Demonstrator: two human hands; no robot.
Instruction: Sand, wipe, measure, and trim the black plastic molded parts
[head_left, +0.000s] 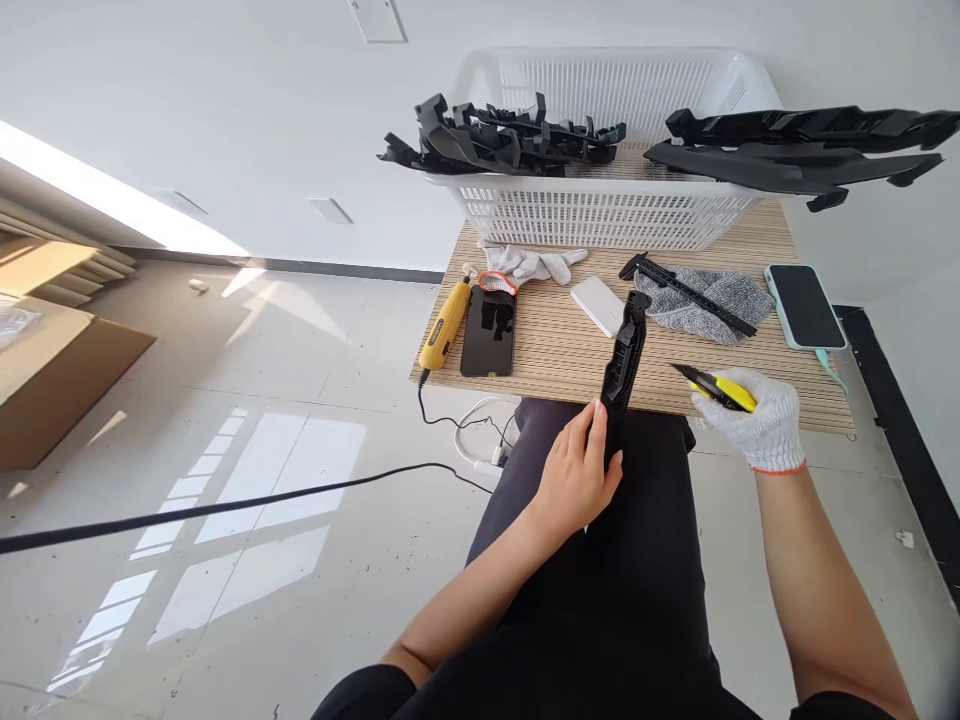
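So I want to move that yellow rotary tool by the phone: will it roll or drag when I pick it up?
The rotary tool looks round-bodied, so a push could well roll it across the table. Its cord hangs off the edge toward the floor, so it will probably tug back when lifted. It seems rigid plastic, likely light enough for one hand.

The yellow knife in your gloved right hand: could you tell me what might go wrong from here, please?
1. The left hand gripping the black plastic part is bare, so a slip of the yellow knife in the right hand might cut it.
2. The part is held over the lap, so a downward slip could reach the thigh.
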